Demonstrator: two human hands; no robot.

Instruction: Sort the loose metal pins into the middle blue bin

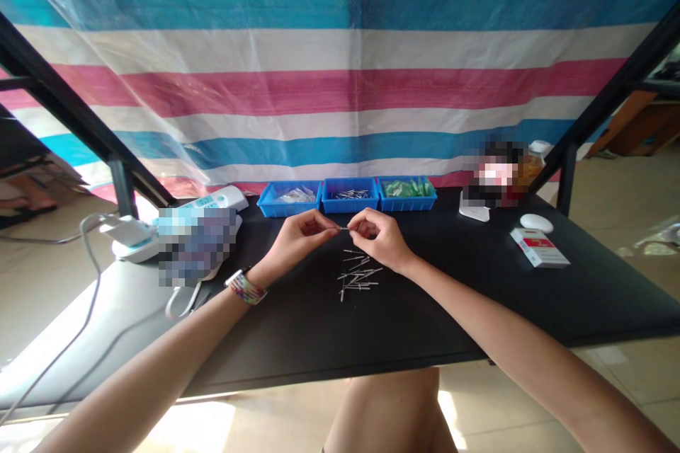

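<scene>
My left hand [312, 229] and my right hand [378, 235] face each other above the black table [287, 329], just in front of the blue bins. Between their pinched fingertips runs a thin metal pin [344, 228], one end in each hand. Its finer details are too small to make out. Below and nearer to me, several similar thin metal pins [358, 276] lie in a loose heap on the tabletop. More slender metal pieces lie in the middle blue bin [350, 206], right behind my hands.
Flanking that bin are a left blue bin [290, 209] with clear-whitish bits and a right blue bin [408, 204] with green pieces. A power strip [231, 198] and cables lie left. On the right are a small box [539, 249] and a white rounded object [536, 223]. Behind hangs striped sheeting [319, 92].
</scene>
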